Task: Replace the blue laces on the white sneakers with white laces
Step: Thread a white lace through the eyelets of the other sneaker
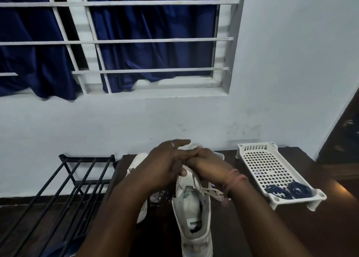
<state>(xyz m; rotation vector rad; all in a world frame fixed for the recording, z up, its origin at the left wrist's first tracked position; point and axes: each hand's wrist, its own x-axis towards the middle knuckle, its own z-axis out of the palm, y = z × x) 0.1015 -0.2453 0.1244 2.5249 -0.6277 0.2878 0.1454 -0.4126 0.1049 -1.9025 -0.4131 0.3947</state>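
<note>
Black metal rack (77, 179) far left, beside the dark bench (252, 227). Next, the second white sneaker (137, 164), mostly hidden behind the left forearm; can't tell whether it has any lace in it.

Left hand (165, 163) is over the toe end of the near sneaker (194, 208), thumb and fingers look to be pinching a white lace (206, 190) near the upper eyelets, index finger stretched out forward. Right hand (206, 165) is touching the left, fingers curled down onto the same lace area (exact grip hidden by the knuckles, so whether it holds lace or just the shoe tongue I cannot tell for sure; reads as gripping the lace).

Step, as a judgement: threading or tightening the white lace on the near sneaker, late in the task, since both blue laces (287, 190) lie bundled in the white perforated tray (272, 169) at right, well apart from the shoes. Loose white lace ends trail off the shoe's right side by the right wrist.

Next move likely calls for pulling the lace evenly through the top eyelets and keeping both ends matched.

Hard to make out: the eyelets under the hands, a dark glossy object between the two shoes, the sneaker heel cut off at the bottom edge.
</note>
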